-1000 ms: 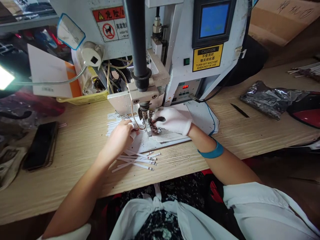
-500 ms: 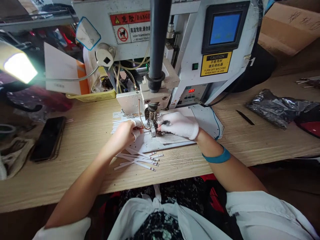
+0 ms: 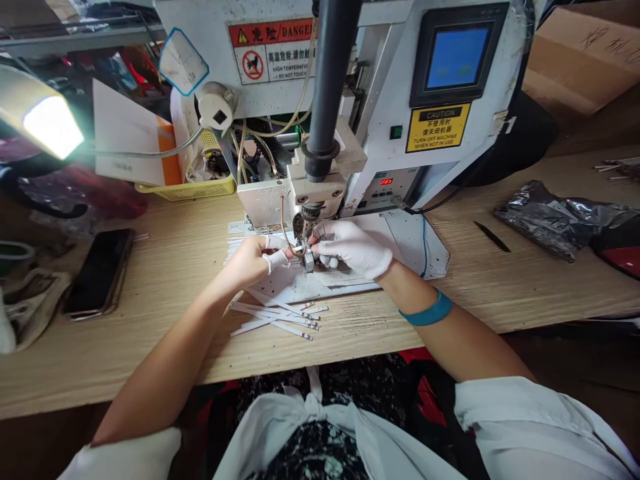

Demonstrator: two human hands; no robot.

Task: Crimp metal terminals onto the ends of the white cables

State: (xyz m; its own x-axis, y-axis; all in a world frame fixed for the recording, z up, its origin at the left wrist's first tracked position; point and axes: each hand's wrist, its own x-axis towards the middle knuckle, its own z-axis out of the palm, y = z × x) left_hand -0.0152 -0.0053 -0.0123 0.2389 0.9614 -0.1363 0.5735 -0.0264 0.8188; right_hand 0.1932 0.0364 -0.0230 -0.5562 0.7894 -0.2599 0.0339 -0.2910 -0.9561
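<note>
Left grip point(image 3: 253, 262) just beyond loose white strips point(image 3: 276, 319)

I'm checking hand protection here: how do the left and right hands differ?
The left hand has white coverings on some fingers and a bare back; the right hand wears a white glove. A blue band circles the right forearm; the left forearm shows none. Both hands are beside the small metal block.

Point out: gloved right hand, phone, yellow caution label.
Gloved right hand point(image 3: 354, 249): head view, back of the hand.
Phone point(image 3: 99, 272): head view, dark screen.
Yellow caution label point(image 3: 438, 128): head view, printed face.
</note>
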